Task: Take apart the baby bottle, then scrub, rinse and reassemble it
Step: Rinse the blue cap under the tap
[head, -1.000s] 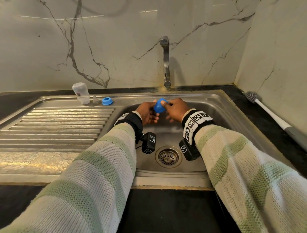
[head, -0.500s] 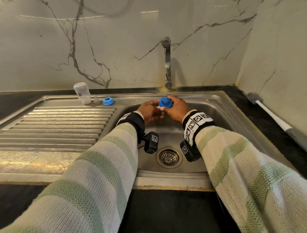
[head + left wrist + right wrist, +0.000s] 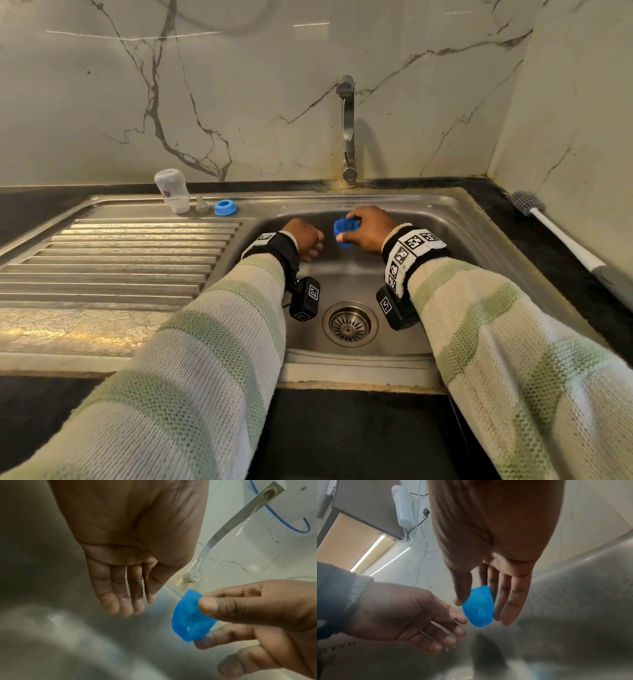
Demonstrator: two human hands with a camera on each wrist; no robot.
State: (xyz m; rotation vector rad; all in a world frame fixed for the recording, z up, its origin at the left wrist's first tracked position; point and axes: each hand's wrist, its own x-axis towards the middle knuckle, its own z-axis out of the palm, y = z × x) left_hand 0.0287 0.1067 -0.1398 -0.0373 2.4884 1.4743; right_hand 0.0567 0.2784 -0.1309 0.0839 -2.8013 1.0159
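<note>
A second before, both hands had worked the blue cap (image 3: pixel 346 232) together under the tap (image 3: pixel 348 137). By this moment the left hand (image 3: pixel 306 242) had let go and drawn a little to the left, its grip empty, fingers relaxed and wet in the left wrist view. The cap was left with the right hand (image 3: pixel 371 230) alone, pinched between thumb and fingers over the far part of the sink (image 3: pixel 479 240), just beside the thin stream of water. That probably meant the cap's rinse was ending and it was ready to be set down or fitted. The bottle body (image 3: pixel 172 190), the clear teat (image 3: pixel 202 205) and the blue ring (image 3: pixel 224 207) stood close together on the far edge of the draining board, left of the basin. The brush (image 3: pixel 555 233) lay on the desk at the far right.
</note>
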